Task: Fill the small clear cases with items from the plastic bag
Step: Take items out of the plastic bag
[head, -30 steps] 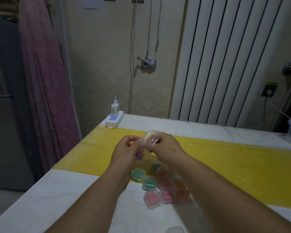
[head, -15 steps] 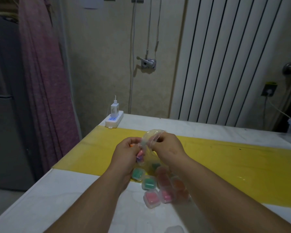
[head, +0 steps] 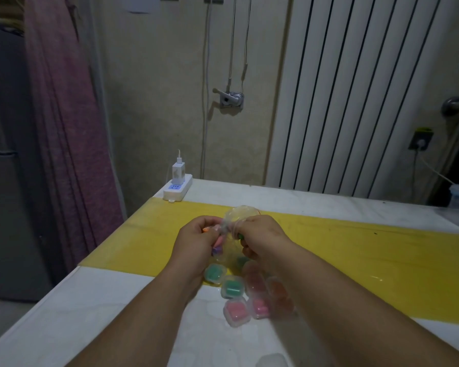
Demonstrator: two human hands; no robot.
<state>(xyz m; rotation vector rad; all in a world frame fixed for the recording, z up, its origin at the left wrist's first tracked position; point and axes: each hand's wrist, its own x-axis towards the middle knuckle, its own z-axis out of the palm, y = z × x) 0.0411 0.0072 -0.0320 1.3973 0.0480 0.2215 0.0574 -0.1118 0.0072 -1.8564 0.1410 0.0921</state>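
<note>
Both hands are raised over the table and hold a small clear plastic bag [head: 240, 215] between them. My left hand [head: 196, 241] pinches its left edge and also grips small coloured items, orange, pink and purple [head: 217, 245]. My right hand [head: 260, 234] pinches the bag's right side, and a green item shows at its fingers. Below the hands lie several small clear cases: two with green contents [head: 232, 286], two with pink contents [head: 236, 312] and one with orange [head: 277, 288]. An empty clear case [head: 272, 361] sits at the bottom edge.
A white table [head: 72, 308] carries a yellow runner [head: 382, 255] across its middle. A white power strip [head: 177, 187] with a charger plugged in stands at the far left corner. A pink curtain hangs at left, and a ribbed white radiator stands behind.
Both hands have lowered slightly toward the cases. The bag is more bunched between the fingers, and pink and purple items now show in my left hand.
</note>
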